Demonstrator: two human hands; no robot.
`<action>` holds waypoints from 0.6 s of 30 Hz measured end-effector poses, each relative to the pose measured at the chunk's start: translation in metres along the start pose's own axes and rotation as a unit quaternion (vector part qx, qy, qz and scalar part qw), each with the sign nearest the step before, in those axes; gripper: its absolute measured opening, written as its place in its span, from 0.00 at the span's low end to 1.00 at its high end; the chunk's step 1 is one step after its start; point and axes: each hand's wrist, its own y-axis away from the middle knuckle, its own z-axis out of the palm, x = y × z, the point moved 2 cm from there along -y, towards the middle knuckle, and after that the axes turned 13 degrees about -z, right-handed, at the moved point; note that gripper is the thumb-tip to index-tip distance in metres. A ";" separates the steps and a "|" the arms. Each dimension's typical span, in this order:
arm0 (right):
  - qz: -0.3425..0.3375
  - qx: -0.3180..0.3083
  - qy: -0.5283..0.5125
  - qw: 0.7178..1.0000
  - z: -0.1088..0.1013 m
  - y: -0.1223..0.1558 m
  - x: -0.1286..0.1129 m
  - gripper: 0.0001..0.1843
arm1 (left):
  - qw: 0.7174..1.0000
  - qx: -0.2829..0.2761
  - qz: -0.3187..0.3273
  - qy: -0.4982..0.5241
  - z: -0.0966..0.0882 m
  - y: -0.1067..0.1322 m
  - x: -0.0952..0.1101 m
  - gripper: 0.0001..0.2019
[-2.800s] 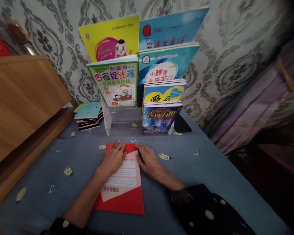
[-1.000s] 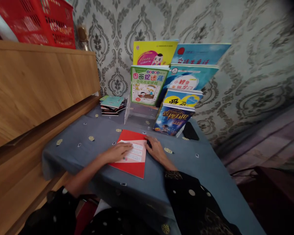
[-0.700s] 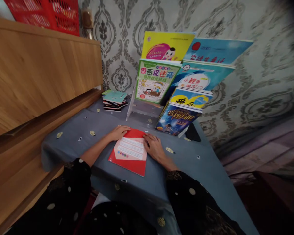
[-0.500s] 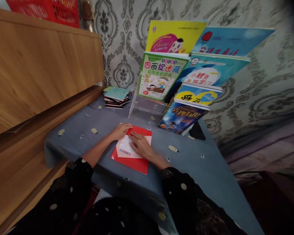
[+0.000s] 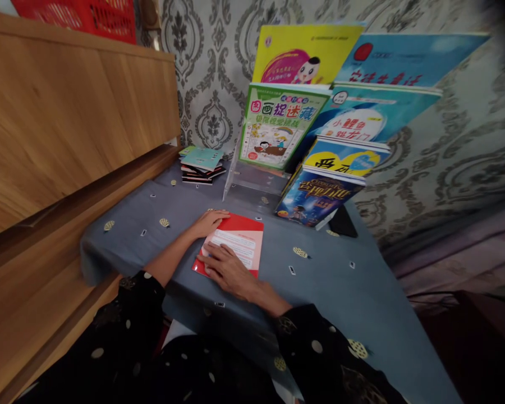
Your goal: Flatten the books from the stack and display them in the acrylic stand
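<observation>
A thin red book [image 5: 246,224] with a pale pink panel of printed text lies flat on the cloth-covered table. My left hand [image 5: 210,223] rests on its upper left edge, fingers stretched across the red corner. Over the book's lower part lies my right hand [image 5: 229,272], palm down with the fingers spread, hiding some of the print and the lower edge. Neither hand grips anything. Just beyond the book stands a clear book rack [image 5: 252,185], holding a green picture book [image 5: 284,126] and a dark blue book [image 5: 320,196].
A small pile of thin books [image 5: 202,163] sits at the back left. Wooden drawers [image 5: 79,112] border the left side, with a red basket [image 5: 109,19] on top. A black flat object [image 5: 343,223] lies behind the rack's right side. Patterned wallpaper [image 5: 212,120] closes the back.
My right hand has slid down and left over the book, from the middle of the text panel to the lower part. My left hand stays at the upper left edge. The view has shifted slightly.
</observation>
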 end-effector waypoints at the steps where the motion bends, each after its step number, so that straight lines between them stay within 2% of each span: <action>1: -0.002 0.000 -0.003 1.000 -0.001 0.000 0.001 0.21 | 1.000 0.001 0.001 0.003 -0.001 0.000 0.000 0.22; 10: -0.018 0.002 -0.009 1.000 -0.007 0.000 0.003 0.21 | 1.000 0.017 0.001 0.000 0.000 0.002 0.001 0.20; 18: 0.003 0.075 -0.005 0.997 -0.007 -0.003 0.041 0.23 | 0.999 0.034 0.007 -0.018 0.005 0.003 0.000 0.21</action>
